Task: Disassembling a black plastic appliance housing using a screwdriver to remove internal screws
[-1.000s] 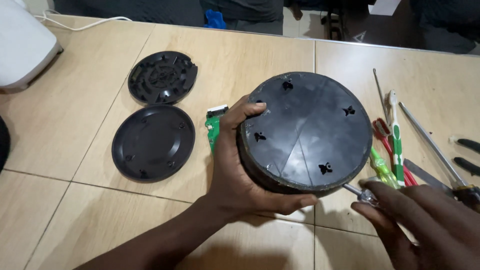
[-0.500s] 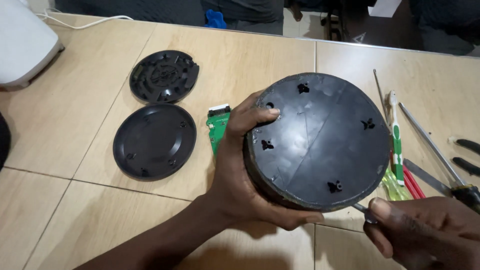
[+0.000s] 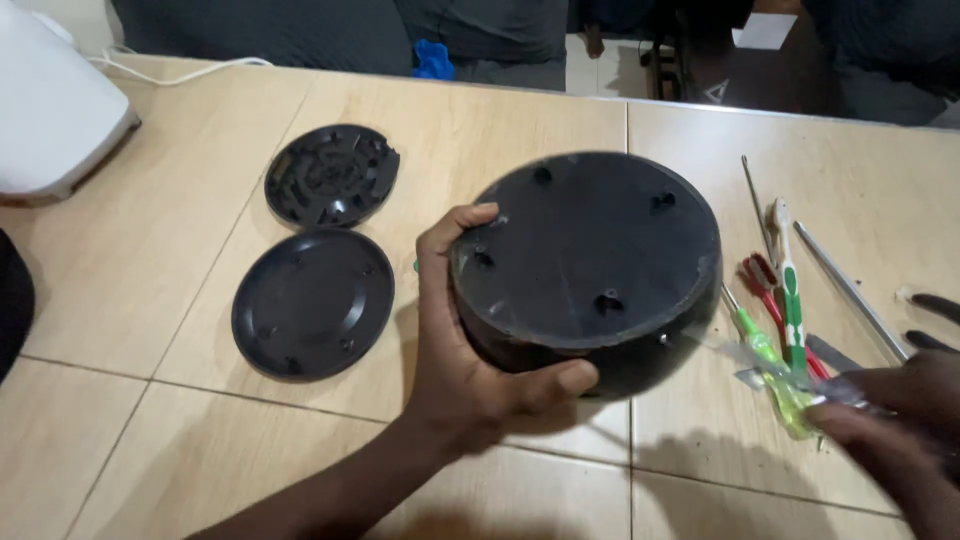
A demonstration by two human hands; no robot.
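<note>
The black housing (image 3: 590, 270) had tipped further since a second before: its flat underside, with four small feet, now faced up and away, more level than when it leaned toward the right hand. It had also drifted a little left and lower over the table (image 3: 180, 440). The right hand (image 3: 890, 420), which half a second earlier sat low by the housing's bottom edge, had pulled out to the right and looked smeared with motion. By my reading the tool had come off the rim, so the work on that spot had paused or ended.

The left hand (image 3: 470, 350) came up from below, forearm angled in from the lower left. Its fingers curled over the housing's left rim and the thumb pressed along the near lower edge, clamping it firmly just above the tabletop.

The right hand was closed around a clear-handled screwdriver (image 3: 790, 360) whose shaft pointed at the housing's lower right edge; whether the tip touched, I could not tell through the blur.

Two black discs (image 3: 315, 305) lay flat to the left, and other tools (image 3: 790, 290) lay to the right.
</note>
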